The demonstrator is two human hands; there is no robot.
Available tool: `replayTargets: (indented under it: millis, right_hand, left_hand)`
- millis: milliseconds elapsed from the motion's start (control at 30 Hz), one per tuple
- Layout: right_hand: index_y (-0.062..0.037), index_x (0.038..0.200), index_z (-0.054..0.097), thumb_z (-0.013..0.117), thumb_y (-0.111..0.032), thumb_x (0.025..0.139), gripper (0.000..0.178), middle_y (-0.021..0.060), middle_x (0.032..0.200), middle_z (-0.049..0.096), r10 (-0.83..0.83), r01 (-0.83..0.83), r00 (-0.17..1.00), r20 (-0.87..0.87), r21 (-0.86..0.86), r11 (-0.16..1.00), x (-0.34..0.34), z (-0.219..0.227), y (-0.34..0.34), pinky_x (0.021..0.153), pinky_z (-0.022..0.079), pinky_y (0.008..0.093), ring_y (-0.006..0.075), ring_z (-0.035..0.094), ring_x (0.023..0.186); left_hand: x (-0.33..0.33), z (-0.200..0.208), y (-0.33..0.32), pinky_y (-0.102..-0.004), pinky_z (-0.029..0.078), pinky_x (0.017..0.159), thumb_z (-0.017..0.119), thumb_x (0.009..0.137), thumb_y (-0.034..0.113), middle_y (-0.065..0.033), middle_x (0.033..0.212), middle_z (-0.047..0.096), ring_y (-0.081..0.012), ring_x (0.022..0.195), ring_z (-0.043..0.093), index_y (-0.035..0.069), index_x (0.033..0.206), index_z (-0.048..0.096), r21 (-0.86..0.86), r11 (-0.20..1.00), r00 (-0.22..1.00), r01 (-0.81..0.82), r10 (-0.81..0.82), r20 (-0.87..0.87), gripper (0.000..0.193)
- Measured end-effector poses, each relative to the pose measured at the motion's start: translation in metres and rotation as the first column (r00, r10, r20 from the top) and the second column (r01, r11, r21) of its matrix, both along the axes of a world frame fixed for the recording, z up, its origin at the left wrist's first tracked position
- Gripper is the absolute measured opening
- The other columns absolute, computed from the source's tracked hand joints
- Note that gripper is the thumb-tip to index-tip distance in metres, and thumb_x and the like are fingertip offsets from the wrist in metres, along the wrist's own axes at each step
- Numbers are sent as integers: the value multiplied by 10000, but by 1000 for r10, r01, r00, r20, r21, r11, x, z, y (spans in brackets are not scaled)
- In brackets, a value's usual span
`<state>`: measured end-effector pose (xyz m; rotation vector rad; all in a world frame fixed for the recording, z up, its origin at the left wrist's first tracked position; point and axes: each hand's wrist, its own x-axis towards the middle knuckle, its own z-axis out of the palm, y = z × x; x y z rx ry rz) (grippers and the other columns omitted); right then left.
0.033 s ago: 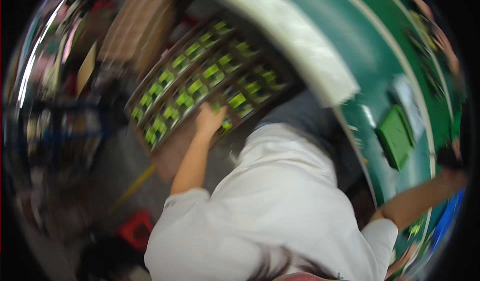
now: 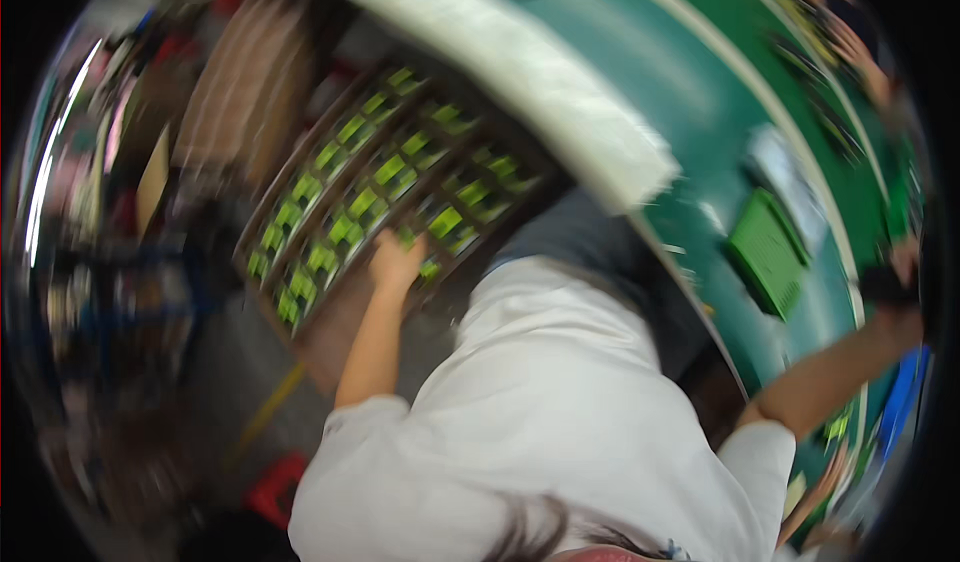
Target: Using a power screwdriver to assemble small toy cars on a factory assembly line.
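Note:
My left hand [image 2: 397, 260] reaches over the near edge of a brown divided box [image 2: 330, 334]. Its thumb and fingers close around a small lime-green and black piece [image 2: 406, 236], blurred and partly covered by the hand. Rows of similar lime-green and black pieces [image 2: 392, 170] fill the box. Far out at the right rim, my right hand [image 2: 906, 260] is stretched over the green workbench [image 2: 690, 202], beside a dark object or band [image 2: 886, 287] at the wrist. Its fingers are too small and smeared to read.
On the bench lie a green plastic basket [image 2: 768, 254], a clear bag-like thing [image 2: 786, 182] and a long white sheet [image 2: 560, 87] along the edge. Other people's hands [image 2: 855, 57] work across the bench. Brown cartons [image 2: 245, 92] stand behind the box; a red stool [image 2: 277, 487] is at lower left.
The whole view has swung, moving the box and bench leftward in the picture. My left hand stays at the same part of the box. My right arm stays stretched over the bench.

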<state>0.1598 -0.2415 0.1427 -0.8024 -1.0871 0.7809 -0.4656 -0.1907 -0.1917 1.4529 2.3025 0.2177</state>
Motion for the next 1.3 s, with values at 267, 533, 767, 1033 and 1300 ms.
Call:
replayTargets:
  millis: [267, 533, 767, 1033, 1300]
  right_hand:
    - [45, 1049, 578, 625, -174, 902, 268, 95, 864, 603, -137, 130, 990, 10, 249, 960, -7, 39, -46, 666, 434, 291, 141, 561, 663]
    - [-24, 966, 561, 629, -143, 914, 147, 60, 803, 540, -477, 506, 862, -170, 286, 813, 32, 29, -73, 649, 373, 283, 132, 476, 648]
    - [-44, 1035, 527, 592, -157, 939, 161, 49, 824, 545, -510, 518, 853, -108, 286, 806, 40, 27, -82, 651, 380, 277, 129, 493, 634]
    - [-43, 1073, 525, 578, -174, 949, 188, 47, 834, 549, -724, 721, 680, -116, 286, 631, 34, 19, -49, 654, 385, 275, 123, 501, 627]
    - [-41, 1018, 555, 605, -233, 931, 217, 47, 790, 566, -754, 759, 649, -104, 167, 630, 28, 29, -24, 607, 405, 266, 124, 523, 592]
  left_hand:
    - [7, 23, 28, -507, 495, 859, 514, 974, 474, -271, 1160, 553, -440, 1009, 592, -5, 1095, 615, -36, 996, 953, 85, -92, -287, 504]
    - [222, 274, 195, -319, 515, 749, 678, 879, 10, -143, 1089, 657, -253, 928, 641, -14, 1009, 658, 761, -81, 537, 644, -660, -525, 134]
    - [556, 263, 237, -411, 467, 979, 774, 801, 247, -160, 1180, 648, -338, 1132, 595, 15, 1037, 653, 603, -397, -239, 692, -914, -328, 352]
    - [706, 211, 259, -576, 269, 1138, 839, 703, 331, -187, 1268, 578, -378, 1334, 437, 72, 1139, 525, 346, -443, -306, 827, -871, -384, 596]
    - [675, 210, 238, -495, 372, 1064, 822, 722, 265, -122, 1058, 637, -330, 1062, 582, 77, 1062, 574, 495, -462, -304, 736, -879, -368, 461]
